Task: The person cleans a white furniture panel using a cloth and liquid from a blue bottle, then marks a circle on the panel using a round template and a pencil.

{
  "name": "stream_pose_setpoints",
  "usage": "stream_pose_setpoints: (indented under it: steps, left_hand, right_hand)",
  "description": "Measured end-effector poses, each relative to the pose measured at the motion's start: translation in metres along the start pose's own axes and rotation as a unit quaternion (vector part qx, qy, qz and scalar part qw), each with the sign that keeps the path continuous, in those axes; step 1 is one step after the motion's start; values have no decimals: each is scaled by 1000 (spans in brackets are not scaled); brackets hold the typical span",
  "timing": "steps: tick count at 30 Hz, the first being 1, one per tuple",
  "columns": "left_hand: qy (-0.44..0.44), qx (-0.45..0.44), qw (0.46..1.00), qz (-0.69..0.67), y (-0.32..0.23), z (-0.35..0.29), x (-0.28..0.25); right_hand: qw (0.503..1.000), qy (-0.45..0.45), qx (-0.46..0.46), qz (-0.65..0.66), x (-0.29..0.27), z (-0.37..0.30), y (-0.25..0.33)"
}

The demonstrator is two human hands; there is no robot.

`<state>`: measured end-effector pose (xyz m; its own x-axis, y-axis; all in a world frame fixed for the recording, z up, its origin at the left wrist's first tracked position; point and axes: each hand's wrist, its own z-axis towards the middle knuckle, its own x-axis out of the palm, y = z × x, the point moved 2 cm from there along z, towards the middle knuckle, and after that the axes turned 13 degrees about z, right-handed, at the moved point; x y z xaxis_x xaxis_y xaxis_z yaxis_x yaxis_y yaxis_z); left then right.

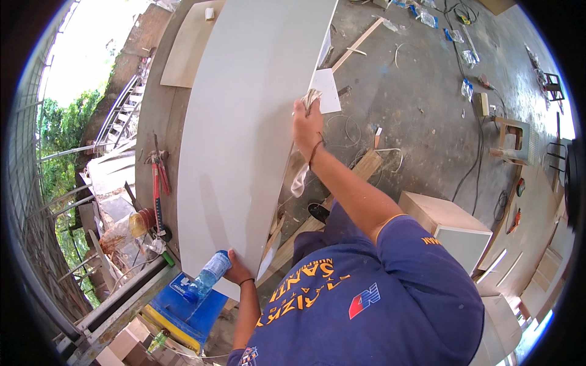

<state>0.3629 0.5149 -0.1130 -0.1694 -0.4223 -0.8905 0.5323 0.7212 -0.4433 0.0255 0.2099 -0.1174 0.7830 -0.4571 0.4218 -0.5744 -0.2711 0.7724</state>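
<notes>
A long white panel (235, 122) stretches lengthwise in front of me. My left hand (238, 268), at the near end of the panel, is closed round a clear plastic bottle (210, 271) with a blue bottom end in the picture. The bottle tilts down to the left over the panel's near corner. Farther up, my right hand (308, 125) grips a crumpled pale cloth (311, 99) against the panel's right edge. Below that hand, a pale translucent strip (299, 181) hangs beside the edge.
A red-handled hammer-like tool (157, 189) lies left of the panel, near a roll of amber tape (141, 222). A blue box (189, 311) stands below. To the right are a wooden cabinet box (445, 229), a stool (511, 140), cables and plastic packets on the concrete floor (421, 122).
</notes>
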Motion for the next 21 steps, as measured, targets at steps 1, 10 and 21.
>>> stream_pose_setpoints:
  steps: [1,10,21]
  left_hand:
    - [6,-1,1000,14,0,1,0]
    - [-3,23,1000,22,-20,-9,-6]
    - [46,28,995,80,-3,0,-4]
  right_hand:
    - [997,-28,-48,-48,-1,-6,-18]
    - [989,-21,-107,-98,0,-25,-26]
    - [952,5,-257,-164,-12,-58,-46]
